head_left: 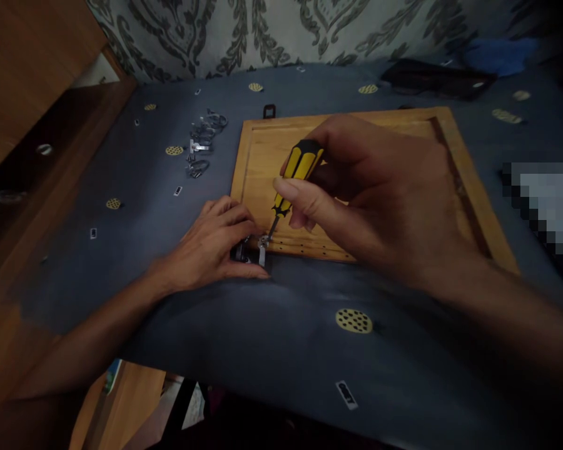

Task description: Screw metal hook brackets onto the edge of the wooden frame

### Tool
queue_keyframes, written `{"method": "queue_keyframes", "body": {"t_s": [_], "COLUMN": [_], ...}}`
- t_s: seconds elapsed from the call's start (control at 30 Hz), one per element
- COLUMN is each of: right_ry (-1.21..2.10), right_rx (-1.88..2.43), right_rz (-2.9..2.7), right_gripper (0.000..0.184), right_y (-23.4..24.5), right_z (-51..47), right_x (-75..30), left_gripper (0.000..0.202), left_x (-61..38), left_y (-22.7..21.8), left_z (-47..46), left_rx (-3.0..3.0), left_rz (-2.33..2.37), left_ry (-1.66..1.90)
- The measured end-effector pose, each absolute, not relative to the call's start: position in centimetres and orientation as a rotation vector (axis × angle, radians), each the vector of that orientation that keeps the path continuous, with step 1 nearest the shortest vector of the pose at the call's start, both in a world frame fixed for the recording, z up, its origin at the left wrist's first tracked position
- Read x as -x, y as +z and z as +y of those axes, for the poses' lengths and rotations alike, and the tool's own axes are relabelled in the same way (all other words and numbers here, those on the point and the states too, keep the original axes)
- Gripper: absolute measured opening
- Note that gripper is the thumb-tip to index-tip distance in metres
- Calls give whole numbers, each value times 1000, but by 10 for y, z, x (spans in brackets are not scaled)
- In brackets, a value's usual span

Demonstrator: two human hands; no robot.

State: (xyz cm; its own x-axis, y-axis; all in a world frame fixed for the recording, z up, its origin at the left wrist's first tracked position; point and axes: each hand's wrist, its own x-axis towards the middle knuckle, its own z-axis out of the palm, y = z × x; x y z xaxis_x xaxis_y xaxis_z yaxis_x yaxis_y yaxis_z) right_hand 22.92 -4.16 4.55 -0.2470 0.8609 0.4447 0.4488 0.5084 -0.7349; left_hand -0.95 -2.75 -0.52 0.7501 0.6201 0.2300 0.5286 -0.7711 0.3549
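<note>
My right hand [375,194] is closed around the yellow and black handle of a screwdriver [300,165]. The screwdriver slants down to the left, its tip at a metal hinge [262,249]. That hinge sits at the near left corner of a wooden cabinet door [333,240] lying flat. Thumb and fingers of my left hand [220,240] close around the hinge from the left, holding it at the door's edge. A row of small dark holes runs along the door's near edge. Part of the hinge is hidden by my left fingers.
Several loose metal hinges [199,147] lie left of the door on the dark blue patterned cloth [244,337]. A dark case [438,80] and a blue cloth [502,55] are at the back right. A blurred-out device [551,206] lies on the right. Wooden furniture [37,69] stands at left.
</note>
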Motion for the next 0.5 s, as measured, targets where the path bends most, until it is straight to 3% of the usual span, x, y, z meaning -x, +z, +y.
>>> {"method": "queue_keyframes", "body": {"t_s": [0.5], "right_ry": [715], "right_rx": [1040], "right_rz": [-1842], "right_gripper": [34], "right_y": [46], "right_z": [-42], "right_x": [-227], "left_gripper": [58], "left_x": [9], "left_y": [-3], "left_z": [-25], "left_rx": [-2641], "left_rz": [877], "left_ry": [496]}}
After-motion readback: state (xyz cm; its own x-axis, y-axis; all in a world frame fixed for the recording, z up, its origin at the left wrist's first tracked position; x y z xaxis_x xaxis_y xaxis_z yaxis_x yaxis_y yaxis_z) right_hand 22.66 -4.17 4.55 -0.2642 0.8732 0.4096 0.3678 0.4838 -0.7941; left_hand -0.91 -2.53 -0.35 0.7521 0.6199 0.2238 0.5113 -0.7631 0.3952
